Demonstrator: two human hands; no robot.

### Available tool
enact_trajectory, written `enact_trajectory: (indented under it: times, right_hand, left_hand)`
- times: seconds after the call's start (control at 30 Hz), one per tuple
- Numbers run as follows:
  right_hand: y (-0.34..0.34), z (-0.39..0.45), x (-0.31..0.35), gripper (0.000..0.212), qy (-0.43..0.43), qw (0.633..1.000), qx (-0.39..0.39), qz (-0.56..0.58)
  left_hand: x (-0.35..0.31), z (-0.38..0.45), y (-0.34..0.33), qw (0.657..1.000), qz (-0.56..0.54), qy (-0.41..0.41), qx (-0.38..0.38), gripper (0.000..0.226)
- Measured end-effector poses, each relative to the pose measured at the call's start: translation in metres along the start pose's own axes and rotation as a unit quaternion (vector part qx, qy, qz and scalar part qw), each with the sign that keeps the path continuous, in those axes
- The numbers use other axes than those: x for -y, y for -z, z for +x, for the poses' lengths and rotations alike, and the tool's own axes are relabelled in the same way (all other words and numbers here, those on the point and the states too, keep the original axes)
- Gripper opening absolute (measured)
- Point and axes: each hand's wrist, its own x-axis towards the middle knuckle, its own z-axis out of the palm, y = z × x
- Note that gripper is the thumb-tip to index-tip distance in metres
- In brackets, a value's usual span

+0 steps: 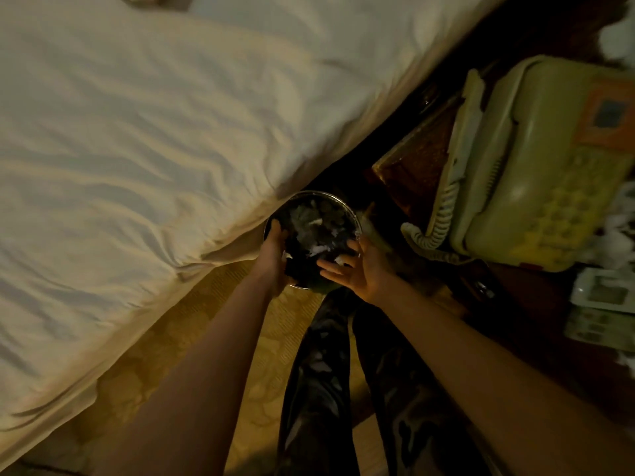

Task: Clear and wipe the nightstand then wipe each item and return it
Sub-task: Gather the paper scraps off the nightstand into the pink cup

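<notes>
A round metal-rimmed waste bin (338, 203) full of crumpled paper stands on the floor between the bed and the dark wooden nightstand (417, 159). My left hand (275, 255) grips the bin's left rim, fingers curled over the edge. Over the bin's right rim my right hand (357, 269) is spread palm up, fingers straight, touching the rim. A beige corded telephone (536, 166) lies on the nightstand. Two remote controls (601, 293) lie near the nightstand's right edge.
The bed with a cream duvet (154, 132) fills the left. Yellow patterned carpet (213, 324) lies below. My legs in dark patterned trousers (319, 389) stand just behind the bin. White tissue scraps (618, 36) sit at the far right.
</notes>
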Motion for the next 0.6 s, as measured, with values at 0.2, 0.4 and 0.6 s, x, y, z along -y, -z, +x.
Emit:
enact_trajectory:
  times: [0.2, 0.4, 0.6]
  right_hand:
    - [0.005, -0.032, 0.005, 0.036, 0.047, 0.985, -0.020, -0.163]
    - [0.010, -0.045, -0.003, 0.038, 0.080, 0.962, -0.048, -0.258]
    - [0.023, -0.025, -0.017, 0.037, 0.065, 0.961, -0.030, -0.268]
  left_hand:
    - [-0.006, -0.036, -0.021, 0.999, 0.035, -0.003, -0.002, 0.037]
    - [0.009, -0.028, -0.019, 0.959, 0.238, -0.090, -0.127, 0.036]
    - [0.025, -0.014, -0.016, 0.947, 0.208, -0.124, -0.213, 0.018]
